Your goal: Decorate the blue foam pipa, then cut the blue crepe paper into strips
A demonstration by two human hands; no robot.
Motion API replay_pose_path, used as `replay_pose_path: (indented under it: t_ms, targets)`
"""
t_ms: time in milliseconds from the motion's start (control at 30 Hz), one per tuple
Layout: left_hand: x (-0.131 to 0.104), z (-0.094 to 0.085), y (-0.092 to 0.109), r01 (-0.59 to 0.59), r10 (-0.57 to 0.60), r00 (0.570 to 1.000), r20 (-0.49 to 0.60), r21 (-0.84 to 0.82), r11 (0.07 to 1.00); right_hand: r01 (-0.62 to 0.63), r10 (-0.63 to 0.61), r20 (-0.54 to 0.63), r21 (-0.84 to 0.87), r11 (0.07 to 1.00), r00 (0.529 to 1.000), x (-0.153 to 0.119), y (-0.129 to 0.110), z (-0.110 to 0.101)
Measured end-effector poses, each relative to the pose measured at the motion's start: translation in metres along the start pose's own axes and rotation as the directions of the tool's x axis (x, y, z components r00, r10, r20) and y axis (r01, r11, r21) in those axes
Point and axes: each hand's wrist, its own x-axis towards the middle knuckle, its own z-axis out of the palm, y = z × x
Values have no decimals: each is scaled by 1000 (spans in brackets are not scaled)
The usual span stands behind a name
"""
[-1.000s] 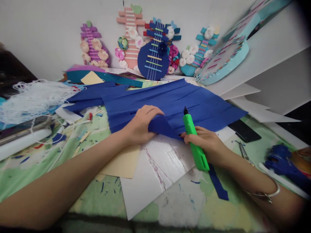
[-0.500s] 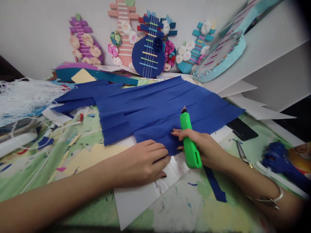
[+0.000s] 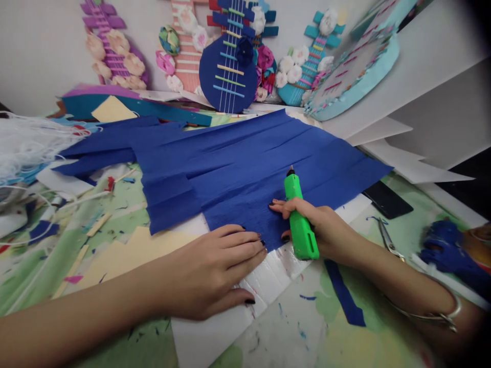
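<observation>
A large sheet of blue crepe paper [image 3: 245, 158], slit into strips, lies spread over a white foam board [image 3: 264, 286] on the table. My left hand [image 3: 215, 268] lies flat, fingers together, pressing the paper's near edge onto the board. My right hand [image 3: 326, 230] grips a bright green utility knife [image 3: 298, 217] with its tip pointing away, resting on the paper; the index finger stretches left across the sheet. A loose blue paper strip [image 3: 345, 296] trails below that hand.
Paper-craft guitars with flowers [image 3: 230, 61] lean against the wall. White thread [image 3: 26, 143] is piled at left. A black phone [image 3: 387, 200], scissors [image 3: 387, 240], a blue object [image 3: 448, 250] and white boards [image 3: 422, 117] lie at right. Beige card [image 3: 126, 253] sits under my left forearm.
My left hand let down the lifted paper corner and moved nearer, flattening on the sheet's edge. The right hand with the knife shifted slightly up onto the paper. The view tilted downward.
</observation>
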Motion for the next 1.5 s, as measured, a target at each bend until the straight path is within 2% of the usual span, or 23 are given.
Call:
replay_pose_path:
  t_ms: [233, 333, 400, 467, 567, 633, 733, 800, 900, 933, 1000, 1067, 1167, 1233, 1333, 1433, 1500]
  targets:
    - [3, 2, 0, 11, -10, 999, -41, 6, 1000, 30, -30, -9, -31, 999, 1000, 0, -5, -3]
    - [4, 4, 0, 2, -1, 997, -82, 12, 1000, 17, -27, -107, -91, 996, 994, -2, -13, -17]
    - [3, 5, 1, -12, 15, 992, -121, 28, 1000, -37, -1, -165, -228, 973, 986, -3, -18, -33]
    - [1, 7, 1, -10, 21, 983, -181, 64, 998, -101, 46, -133, -440, 893, 990, -2, -21, -52]
    - [-2, 12, 0, 52, -16, 967, -255, 134, 990, -125, 216, 31, -736, 666, 976, -1, -23, -80]
    - [-4, 15, -1, 92, -43, 957, -286, 160, 983, -141, 377, 59, -866, 480, 924, -1, -25, -94]
    - [-3, 20, -3, 97, -28, 942, -334, 191, 977, -207, 577, -19, -942, 263, 817, -10, -31, -102]
    - [-2, 21, -5, 83, 0, 931, -364, 213, 974, -258, 678, -58, -946, 198, 733, -19, -33, -100]
    - [-1, 22, -8, 83, 16, 910, -414, 220, 972, -318, 779, -86, -936, 150, 621, -34, -31, -89]
    - [-1, 22, -9, 94, 7, 905, -426, 217, 972, -332, 797, -95, -933, 138, 597, -38, -30, -85]
    - [-2, 23, -11, 124, -21, 900, -435, 210, 970, -353, 803, -114, -927, 126, 585, -43, -27, -80]
    - [-2, 24, -13, 139, -37, 903, -429, 209, 968, -369, 788, -138, -922, 119, 600, -46, -26, -81]
    - [-2, 25, -14, 143, -39, 900, -434, 209, 968, -398, 733, -191, -910, 118, 653, -51, -31, -89]
    - [-2, 25, -14, 140, -33, 898, -439, 214, 967, -446, 717, -228, -886, 128, 659, -58, -37, -94]
    - [-1, 22, -13, 126, -7, 901, -433, 247, 961, -512, 772, -171, -830, 222, 612, -74, -44, -92]
    - [0, 19, -11, 103, 27, 916, -401, 299, 949, -581, 824, -106, -758, 295, 557, -92, -46, -78]
    - [2, 18, -9, 89, 51, 928, -370, 352, 932, -645, 823, -126, -690, 329, 554, -101, -45, -68]
